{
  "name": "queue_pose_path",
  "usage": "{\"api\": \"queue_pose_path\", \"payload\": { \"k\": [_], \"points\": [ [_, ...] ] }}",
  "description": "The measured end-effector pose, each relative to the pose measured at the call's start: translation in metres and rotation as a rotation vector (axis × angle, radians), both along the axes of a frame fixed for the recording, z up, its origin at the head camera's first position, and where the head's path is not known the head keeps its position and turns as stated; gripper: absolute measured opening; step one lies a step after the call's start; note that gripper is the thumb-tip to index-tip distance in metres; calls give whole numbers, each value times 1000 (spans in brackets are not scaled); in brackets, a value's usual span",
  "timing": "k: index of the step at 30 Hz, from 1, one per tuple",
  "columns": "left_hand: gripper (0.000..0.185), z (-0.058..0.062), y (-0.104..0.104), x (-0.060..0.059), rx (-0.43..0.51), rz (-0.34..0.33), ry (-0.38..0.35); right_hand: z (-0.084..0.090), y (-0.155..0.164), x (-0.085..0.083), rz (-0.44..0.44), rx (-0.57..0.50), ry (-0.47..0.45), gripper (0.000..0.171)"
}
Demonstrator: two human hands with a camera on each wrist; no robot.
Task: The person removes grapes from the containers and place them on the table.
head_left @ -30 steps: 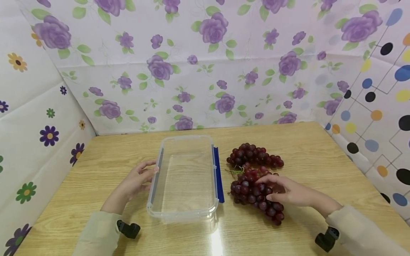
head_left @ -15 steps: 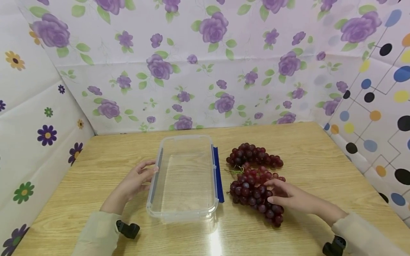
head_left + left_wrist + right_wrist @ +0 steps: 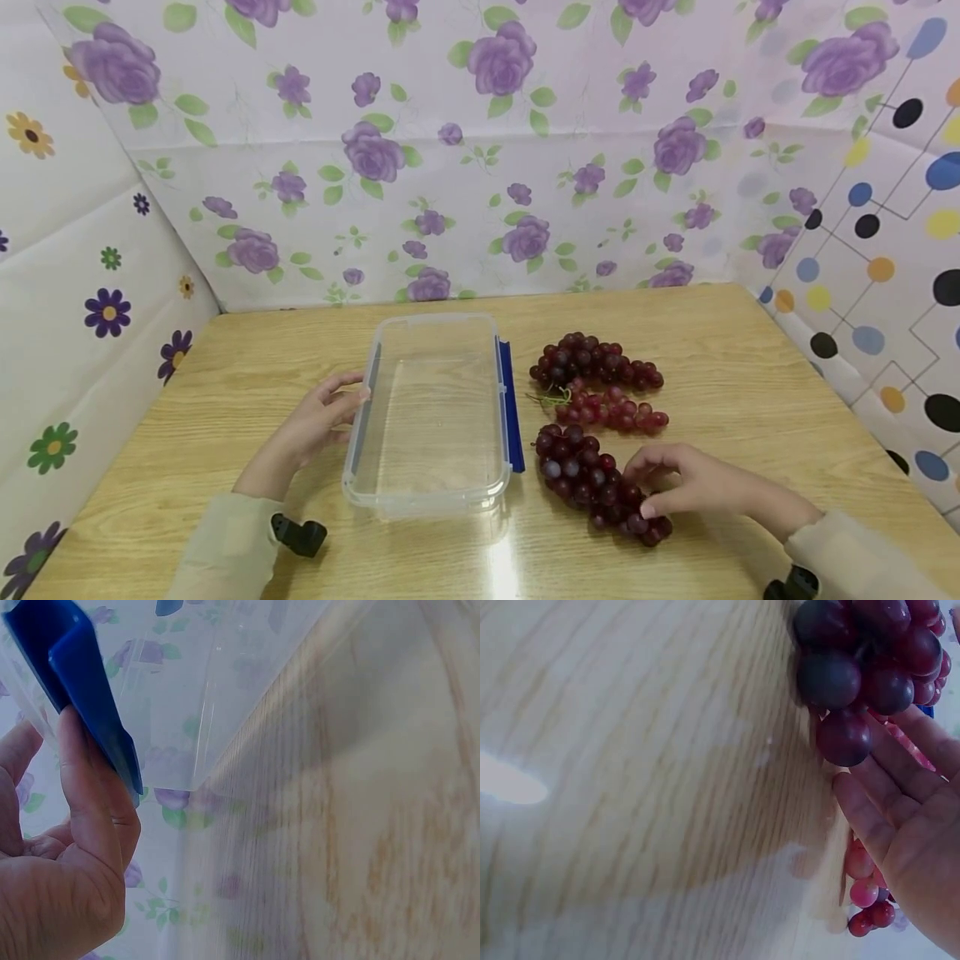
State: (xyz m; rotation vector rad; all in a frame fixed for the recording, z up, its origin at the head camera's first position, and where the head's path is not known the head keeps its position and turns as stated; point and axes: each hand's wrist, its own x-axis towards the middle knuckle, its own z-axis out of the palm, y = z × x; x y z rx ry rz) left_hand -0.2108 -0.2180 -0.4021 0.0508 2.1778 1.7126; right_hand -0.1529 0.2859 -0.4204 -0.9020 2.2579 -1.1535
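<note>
A clear plastic box [image 3: 390, 492] with a blue side latch [image 3: 511, 417] stands open-topped mid-table. My left hand [image 3: 341, 404] rests against its left rim; in the left wrist view a finger [image 3: 86, 802] lies along another blue latch [image 3: 82, 682]. Three bunches of dark red grapes lie right of the box: a far one [image 3: 592, 362], a middle one [image 3: 618, 410] and a near one [image 3: 585, 479]. My right hand [image 3: 648, 487] grips the near bunch at its right end, fingers curled over it. In the right wrist view the grapes [image 3: 855, 667] sit against the fingers [image 3: 900, 817].
The wooden table [image 3: 750, 375] is walled in by floral sheets at the back [image 3: 480, 167] and left, and a dotted sheet on the right [image 3: 885, 275]. Bare wood lies in front of the box and right of the grapes.
My right hand has drawn the near grape bunch toward the table's front edge, apart from the middle bunch. The left hand and the box have not moved.
</note>
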Motion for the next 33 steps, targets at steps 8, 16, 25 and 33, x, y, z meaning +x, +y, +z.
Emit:
{"api": "queue_pose_path", "payload": {
  "k": [8, 16, 25, 33],
  "points": [
    [63, 0, -1, -1, 3, -3, 0, -2, -1, 8, 39, 69, 32, 47],
    [64, 1, -2, 0, -14, 2, 3, -4, -7, 8, 29, 61, -21, 35],
    [63, 0, -2, -1, -6, 1, -4, -5, -6, 5, 45, 21, -23, 33],
    [64, 0, -1, -1, -9, 2, -9, -3, 2, -2, 39, 51, 81, 41]
  ]
}}
